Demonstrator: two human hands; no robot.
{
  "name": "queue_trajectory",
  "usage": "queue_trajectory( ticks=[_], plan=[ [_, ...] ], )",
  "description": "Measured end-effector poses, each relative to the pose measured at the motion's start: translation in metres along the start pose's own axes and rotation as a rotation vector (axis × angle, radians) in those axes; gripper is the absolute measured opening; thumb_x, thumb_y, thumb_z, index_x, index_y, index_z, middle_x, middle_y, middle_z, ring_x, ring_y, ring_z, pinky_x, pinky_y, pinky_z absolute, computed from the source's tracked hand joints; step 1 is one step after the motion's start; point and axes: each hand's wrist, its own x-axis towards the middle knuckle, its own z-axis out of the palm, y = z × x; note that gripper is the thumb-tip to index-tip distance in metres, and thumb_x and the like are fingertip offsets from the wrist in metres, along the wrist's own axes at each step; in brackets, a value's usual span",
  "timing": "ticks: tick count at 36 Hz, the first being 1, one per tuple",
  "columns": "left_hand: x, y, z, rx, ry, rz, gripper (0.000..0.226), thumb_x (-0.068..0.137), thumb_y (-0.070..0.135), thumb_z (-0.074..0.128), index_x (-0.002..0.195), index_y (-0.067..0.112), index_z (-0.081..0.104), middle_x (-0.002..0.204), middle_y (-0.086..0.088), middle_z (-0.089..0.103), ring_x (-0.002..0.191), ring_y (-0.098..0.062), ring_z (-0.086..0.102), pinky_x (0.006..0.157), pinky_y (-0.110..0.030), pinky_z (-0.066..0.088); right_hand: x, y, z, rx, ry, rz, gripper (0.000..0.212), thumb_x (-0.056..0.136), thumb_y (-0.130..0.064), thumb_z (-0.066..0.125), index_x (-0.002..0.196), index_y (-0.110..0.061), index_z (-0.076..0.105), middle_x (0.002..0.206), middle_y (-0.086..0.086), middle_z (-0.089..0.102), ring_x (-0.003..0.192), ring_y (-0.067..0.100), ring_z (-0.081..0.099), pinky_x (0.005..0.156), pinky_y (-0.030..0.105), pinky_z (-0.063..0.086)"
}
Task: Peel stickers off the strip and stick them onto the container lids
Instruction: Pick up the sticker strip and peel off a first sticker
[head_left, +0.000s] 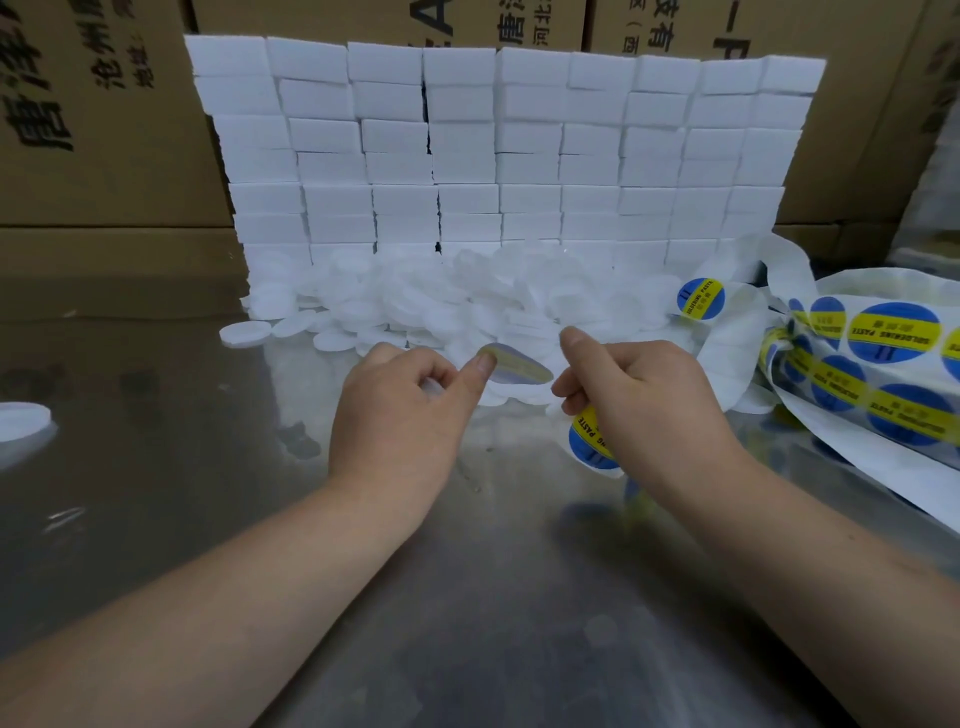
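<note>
On the shiny steel table (467, 597), the right hand (644, 400) is clenching the white paper sticker strip (589, 441), while the left hand (410, 410) is curling round what looks like a small white plastic lid (431, 385). A peeled, glossy round sticker (519, 365) is clinging to the left thumb tip, lying rightward toward the right hand, just beside that lid. Farther back, a heap of white round lids (441, 306) is lying against stacked white foam blocks (498, 145).

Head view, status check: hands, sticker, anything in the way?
Left hand curled round a white lid, peeled sticker on its thumb tip. Right hand grips the sticker strip. Sticker not yet on lid. Nothing blocking.
</note>
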Motion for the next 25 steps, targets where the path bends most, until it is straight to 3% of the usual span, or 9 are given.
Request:
queue_trajectory(
  ticks=[5, 8, 12, 16, 19, 25],
  plan=[
    [-0.0012, 0.001, -0.0003, -0.01, 0.018, 0.006, 0.032, 0.067, 0.059, 0.05, 0.055, 0.029, 0.051, 0.075, 0.012, 0.043, 0.077, -0.006, 0.044, 0.064, -0.005, 0.029, 0.0008, 0.0013, -0.0002, 0.007, -0.001, 0.026, 0.051, 0.081, -0.055, 0.038, 0.05, -0.023, 0.063, 0.053, -0.019, 0.062, 0.064, 0.009, 0.059, 0.072, 0.034, 0.049],
    [-0.0017, 0.0023, -0.0012, -0.011, 0.031, 0.018, 0.032, 0.069, 0.059, 0.048, 0.059, 0.028, 0.053, 0.077, 0.013, 0.043, 0.085, -0.012, 0.046, 0.064, -0.018, 0.027, 0.0012, 0.0007, 0.0001, -0.017, -0.013, 0.038, 0.054, 0.077, -0.059, 0.035, 0.045, -0.024, 0.061, 0.052, -0.015, 0.063, 0.06, 0.009, 0.058, 0.07, 0.034, 0.049],
    [-0.0024, 0.0035, -0.0018, 0.035, 0.021, 0.05, 0.031, 0.072, 0.057, 0.044, 0.061, 0.029, 0.052, 0.078, 0.013, 0.041, 0.089, -0.015, 0.046, 0.068, -0.018, 0.024, -0.0004, -0.0001, 0.0021, -0.006, -0.054, 0.049, 0.055, 0.075, -0.061, 0.035, 0.048, -0.023, 0.063, 0.052, -0.016, 0.063, 0.056, 0.005, 0.057, 0.067, 0.032, 0.049],
    [-0.0036, 0.0051, -0.0015, 0.05, 0.01, 0.069, 0.029, 0.072, 0.056, 0.046, 0.06, 0.03, 0.052, 0.078, 0.014, 0.041, 0.089, -0.014, 0.044, 0.068, -0.019, 0.024, -0.0006, -0.0001, 0.0027, 0.066, -0.055, 0.062, 0.053, 0.072, -0.062, 0.037, 0.054, -0.022, 0.067, 0.052, -0.016, 0.063, 0.049, -0.003, 0.055, 0.052, 0.02, 0.045],
    [-0.0035, 0.0053, -0.0014, 0.052, 0.008, 0.07, 0.026, 0.071, 0.054, 0.047, 0.06, 0.031, 0.051, 0.078, 0.014, 0.04, 0.09, -0.014, 0.044, 0.068, -0.018, 0.025, -0.0001, -0.001, 0.0026, 0.128, -0.043, 0.076, 0.044, 0.08, -0.053, 0.046, 0.056, -0.021, 0.065, 0.05, -0.014, 0.062, 0.043, -0.003, 0.053, 0.036, 0.009, 0.037],
    [-0.0036, 0.0057, -0.001, 0.097, -0.022, 0.068, 0.013, 0.064, 0.048, 0.052, 0.061, 0.036, 0.047, 0.079, 0.014, 0.039, 0.088, -0.012, 0.04, 0.066, -0.018, 0.023, 0.0035, 0.0002, 0.0024, 0.155, -0.012, 0.064, 0.028, 0.083, -0.024, 0.057, 0.055, -0.019, 0.063, 0.048, -0.015, 0.059, 0.04, -0.001, 0.048, 0.033, 0.01, 0.035]
  ],
)
